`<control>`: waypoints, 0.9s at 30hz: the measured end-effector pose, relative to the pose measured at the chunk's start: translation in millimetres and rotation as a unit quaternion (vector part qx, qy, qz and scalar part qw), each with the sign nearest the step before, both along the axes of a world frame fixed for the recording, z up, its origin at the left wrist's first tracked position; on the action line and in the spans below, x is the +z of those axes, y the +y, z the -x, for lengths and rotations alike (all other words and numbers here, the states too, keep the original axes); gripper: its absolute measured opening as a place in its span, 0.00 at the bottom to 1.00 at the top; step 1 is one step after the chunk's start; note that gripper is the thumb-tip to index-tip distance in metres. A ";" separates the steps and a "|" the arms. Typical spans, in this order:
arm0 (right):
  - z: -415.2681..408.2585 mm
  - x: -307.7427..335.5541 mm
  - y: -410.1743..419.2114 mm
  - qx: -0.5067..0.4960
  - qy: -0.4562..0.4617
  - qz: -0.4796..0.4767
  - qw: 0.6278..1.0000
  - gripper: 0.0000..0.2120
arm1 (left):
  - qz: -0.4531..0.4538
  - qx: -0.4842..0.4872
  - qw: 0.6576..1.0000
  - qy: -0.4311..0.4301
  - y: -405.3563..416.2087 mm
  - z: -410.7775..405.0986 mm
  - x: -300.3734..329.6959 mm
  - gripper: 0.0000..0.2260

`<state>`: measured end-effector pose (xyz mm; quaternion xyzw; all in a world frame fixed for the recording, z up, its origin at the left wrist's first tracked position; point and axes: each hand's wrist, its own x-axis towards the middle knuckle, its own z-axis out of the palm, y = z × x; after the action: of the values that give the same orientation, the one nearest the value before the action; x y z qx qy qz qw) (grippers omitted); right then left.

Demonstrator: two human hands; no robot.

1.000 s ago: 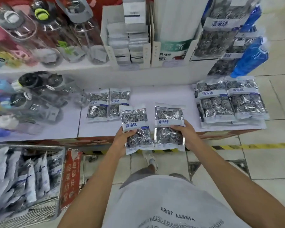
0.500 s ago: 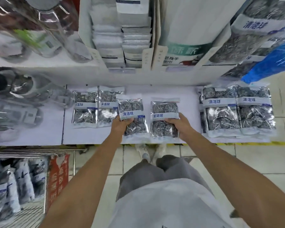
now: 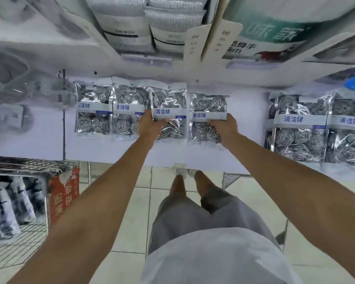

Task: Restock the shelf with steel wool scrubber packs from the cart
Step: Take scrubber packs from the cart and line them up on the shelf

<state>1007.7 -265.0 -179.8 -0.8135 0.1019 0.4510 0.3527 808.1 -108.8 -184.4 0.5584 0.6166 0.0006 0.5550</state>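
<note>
Both packs have moved from in front of the shelf's front edge, where they were held a second ago, to deep on the shelf (image 3: 49,140) near its back edge. The left hand (image 3: 150,126) grips the left pack (image 3: 169,103), its grip closed on the pack's lower half, beside the two packs already lying toward the left end (image 3: 94,107). The right hand (image 3: 223,128) grips the right pack (image 3: 208,107) the same way, just beside the first. Both packs look to be down on the shelf, extending the row, so letting go seems to be what remains. The cart (image 3: 29,167) at the lower left holds more packs, so restocking is likely far from over.
</note>
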 end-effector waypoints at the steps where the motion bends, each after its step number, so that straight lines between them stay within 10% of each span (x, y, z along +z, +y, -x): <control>1: -0.9 -2.6 2.1 0.003 -0.007 0.005 1.000 0.24 | -0.019 -0.016 1.000 0.006 -1.2 -2.2 -2.4 0.27; 20: -3.6 31.2 -9.1 0.153 -0.076 0.049 0.984 0.38 | -0.139 -0.104 0.982 0.072 -14.9 3.9 30.6 0.28; 27: 29.6 98.4 -27.1 0.365 -0.145 0.004 0.920 0.23 | -0.166 -0.205 0.959 0.106 -36.6 54.3 95.3 0.24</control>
<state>978.1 -292.1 -81.3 -0.8522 -0.2525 0.4253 0.1708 753.8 -145.5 -89.2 0.7540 0.5354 -0.0702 0.3739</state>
